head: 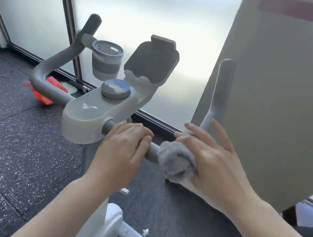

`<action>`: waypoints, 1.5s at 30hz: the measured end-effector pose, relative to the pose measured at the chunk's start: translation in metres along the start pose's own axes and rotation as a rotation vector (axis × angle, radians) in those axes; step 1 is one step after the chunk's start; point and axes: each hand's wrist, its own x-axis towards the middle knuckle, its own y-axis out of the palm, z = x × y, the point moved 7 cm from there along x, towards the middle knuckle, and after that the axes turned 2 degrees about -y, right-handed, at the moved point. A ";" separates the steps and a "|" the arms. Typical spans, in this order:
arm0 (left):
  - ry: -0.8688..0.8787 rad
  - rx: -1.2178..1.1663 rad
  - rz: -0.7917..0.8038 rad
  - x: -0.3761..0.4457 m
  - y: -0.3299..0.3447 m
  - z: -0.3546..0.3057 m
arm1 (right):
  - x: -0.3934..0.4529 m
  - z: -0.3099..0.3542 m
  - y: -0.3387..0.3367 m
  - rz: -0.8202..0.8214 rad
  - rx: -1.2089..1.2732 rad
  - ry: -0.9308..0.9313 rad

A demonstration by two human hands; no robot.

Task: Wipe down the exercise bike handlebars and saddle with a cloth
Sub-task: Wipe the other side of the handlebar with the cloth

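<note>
The exercise bike's grey handlebars curve up on both sides of a pale console with a round dial. My left hand is closed around the right bar just beside the console. A crumpled grey cloth is wrapped on the same bar further right. My right hand presses its palm against the cloth, with the fingers spread and pointing up. The right bar's upright end rises behind that hand. The saddle is out of view.
A grey cup sits in a holder and a dark tablet bracket stands above the dial. Frosted glass panels lie ahead, a beige wall panel to the right. A red object lies on the speckled black floor.
</note>
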 end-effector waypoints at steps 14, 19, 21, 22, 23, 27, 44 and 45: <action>-0.044 -0.070 -0.127 -0.004 -0.012 0.023 | 0.061 0.050 0.028 0.060 -0.013 0.519; 0.008 -0.019 -0.144 -0.008 -0.011 0.020 | 0.047 0.052 0.025 -0.020 0.008 0.271; -0.005 0.010 -0.129 -0.008 -0.010 0.022 | 0.026 0.038 0.022 -0.075 0.034 0.096; -0.018 0.011 -0.125 -0.007 -0.011 0.024 | 0.018 0.027 0.021 -0.042 0.038 0.005; -0.024 0.008 -0.122 -0.007 -0.012 0.024 | 0.010 0.017 0.020 0.024 0.036 -0.062; -0.048 -0.015 -0.089 -0.007 -0.012 0.021 | 0.002 0.016 0.018 0.035 0.035 0.018; -0.071 0.007 -0.094 -0.006 -0.013 0.019 | 0.001 0.015 0.020 0.126 -0.055 -0.231; -0.070 0.023 -0.102 -0.006 -0.012 0.018 | -0.002 0.009 0.016 0.157 -0.026 -0.233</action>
